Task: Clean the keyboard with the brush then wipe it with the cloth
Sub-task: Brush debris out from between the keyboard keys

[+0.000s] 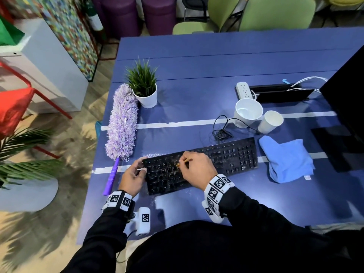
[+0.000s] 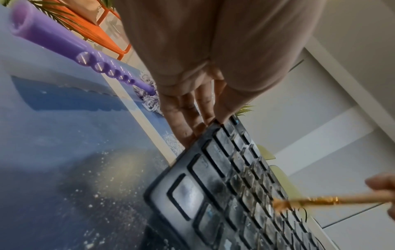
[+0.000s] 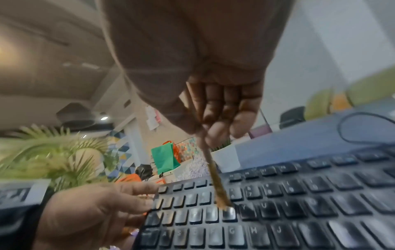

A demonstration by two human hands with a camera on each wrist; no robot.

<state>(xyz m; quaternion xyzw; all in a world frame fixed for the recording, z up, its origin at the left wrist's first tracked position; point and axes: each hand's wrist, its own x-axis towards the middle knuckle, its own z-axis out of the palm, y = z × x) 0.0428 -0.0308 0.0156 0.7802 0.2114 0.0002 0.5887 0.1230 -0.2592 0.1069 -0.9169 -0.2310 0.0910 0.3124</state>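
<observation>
Nearest, the right hand [image 1: 197, 170] pinches a thin brush [image 3: 214, 175] in its fingers [image 3: 215, 118], bristles on the dusty black keyboard [image 1: 226, 160] in its left half. The left hand [image 1: 133, 175] steadies the keyboard's left edge, fingers [image 2: 183, 118] straight against it, thumb at the near side. Bare blue desk [image 1: 206, 64] lies between the wrists and the near edge. Left of those fingers lies one purple duster [image 1: 121, 125], near the desk's left edge. Right of the keyboard sits one blue cloth [image 1: 286, 160]. Farther off: two white cups [image 1: 248, 112], one potted plant [image 1: 144, 85], one power strip [image 1: 244, 89].
</observation>
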